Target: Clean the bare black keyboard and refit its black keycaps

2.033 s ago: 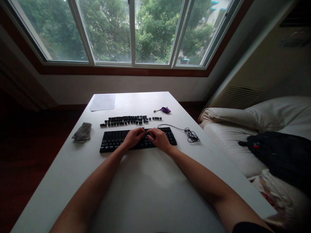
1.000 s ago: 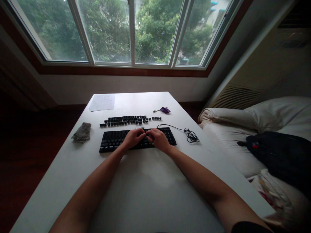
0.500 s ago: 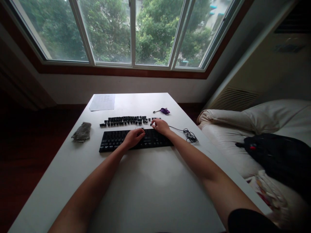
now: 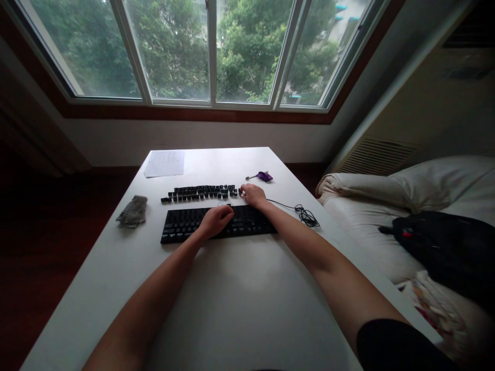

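Observation:
A black keyboard [image 4: 181, 221] lies across the white table, partly covered by my hands and forearms. My left hand [image 4: 217, 220] is curled closed over its middle. Thin pale wire loops, which look like those of a keycap puller [image 4: 224, 203], stick out past its fingers; the rest is hidden. Beyond the keyboard's back edge, my right hand [image 4: 253, 195] is low at the right part of the rows of loose keycaps [image 4: 203, 191]. Its fingertips are pinched on a small black keycap [image 4: 240, 191]. My hand hides some of the keycaps at that end.
A grey cloth [image 4: 132, 211] lies left of the keyboard, and a sheet of paper [image 4: 164, 163] at the far left. A purple-ended brush-like tool [image 4: 264, 176] lies far right. The coiled cable [image 4: 307, 215] is right of the keyboard. A dark bag [image 4: 444, 247] rests on the sofa [image 4: 359, 201].
Both hands were together over the keyboard. My right hand has parted from the left and moved forward with a keycap to the loose rows. My left hand has stayed over the keyboard.

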`<state>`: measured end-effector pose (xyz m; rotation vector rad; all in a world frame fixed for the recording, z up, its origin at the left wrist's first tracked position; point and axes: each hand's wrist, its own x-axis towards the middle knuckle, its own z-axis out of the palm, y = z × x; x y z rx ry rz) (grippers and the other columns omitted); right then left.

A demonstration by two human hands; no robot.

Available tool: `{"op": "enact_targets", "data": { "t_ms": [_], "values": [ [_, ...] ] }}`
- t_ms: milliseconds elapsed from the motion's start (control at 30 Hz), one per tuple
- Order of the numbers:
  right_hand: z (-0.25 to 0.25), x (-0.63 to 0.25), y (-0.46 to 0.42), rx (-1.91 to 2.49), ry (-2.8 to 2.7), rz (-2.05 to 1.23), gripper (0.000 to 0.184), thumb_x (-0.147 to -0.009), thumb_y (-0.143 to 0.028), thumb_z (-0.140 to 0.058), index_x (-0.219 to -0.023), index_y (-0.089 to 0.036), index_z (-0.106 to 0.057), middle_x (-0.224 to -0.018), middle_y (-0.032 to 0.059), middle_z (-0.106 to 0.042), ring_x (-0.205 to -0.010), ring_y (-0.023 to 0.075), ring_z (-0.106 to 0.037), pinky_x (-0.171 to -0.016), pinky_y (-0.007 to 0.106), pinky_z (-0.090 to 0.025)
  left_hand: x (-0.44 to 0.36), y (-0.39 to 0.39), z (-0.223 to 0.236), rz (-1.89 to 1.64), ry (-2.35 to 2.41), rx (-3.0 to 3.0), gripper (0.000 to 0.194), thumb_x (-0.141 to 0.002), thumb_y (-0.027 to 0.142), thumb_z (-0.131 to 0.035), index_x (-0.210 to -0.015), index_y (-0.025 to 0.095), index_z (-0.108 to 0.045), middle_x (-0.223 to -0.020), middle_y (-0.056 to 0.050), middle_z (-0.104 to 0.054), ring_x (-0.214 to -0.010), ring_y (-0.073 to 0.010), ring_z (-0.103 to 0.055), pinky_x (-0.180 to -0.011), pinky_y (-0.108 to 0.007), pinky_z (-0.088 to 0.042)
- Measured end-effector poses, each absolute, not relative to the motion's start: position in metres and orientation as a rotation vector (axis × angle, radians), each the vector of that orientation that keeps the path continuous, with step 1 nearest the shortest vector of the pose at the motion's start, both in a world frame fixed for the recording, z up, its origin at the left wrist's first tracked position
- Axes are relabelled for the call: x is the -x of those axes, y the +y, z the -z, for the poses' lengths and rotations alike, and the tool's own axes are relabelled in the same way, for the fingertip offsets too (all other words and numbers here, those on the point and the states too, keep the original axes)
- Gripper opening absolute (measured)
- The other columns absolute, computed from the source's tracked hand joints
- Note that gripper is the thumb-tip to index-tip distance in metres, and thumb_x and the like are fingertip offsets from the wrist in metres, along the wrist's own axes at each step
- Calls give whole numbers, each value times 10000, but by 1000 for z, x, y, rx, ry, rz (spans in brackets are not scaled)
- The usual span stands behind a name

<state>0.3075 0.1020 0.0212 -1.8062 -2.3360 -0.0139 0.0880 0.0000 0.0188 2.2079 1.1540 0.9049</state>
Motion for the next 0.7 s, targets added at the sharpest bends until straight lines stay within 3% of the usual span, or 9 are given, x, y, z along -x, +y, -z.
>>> {"op": "enact_targets", "data": {
  "t_ms": [700],
  "values": [
    [-18,-304,104,1753,-2327,-35,261,-902,-300,-588,-1158,-282,-632,-1098,57,-671,-987,210,-607,-798,286,-435,-88,-4,-25,-896,1153,-2236,165,-886,301,-536,-890,203,-668,-816,-13,-671,-706,-144,-560,-687,-248,-412]
  ]
}}
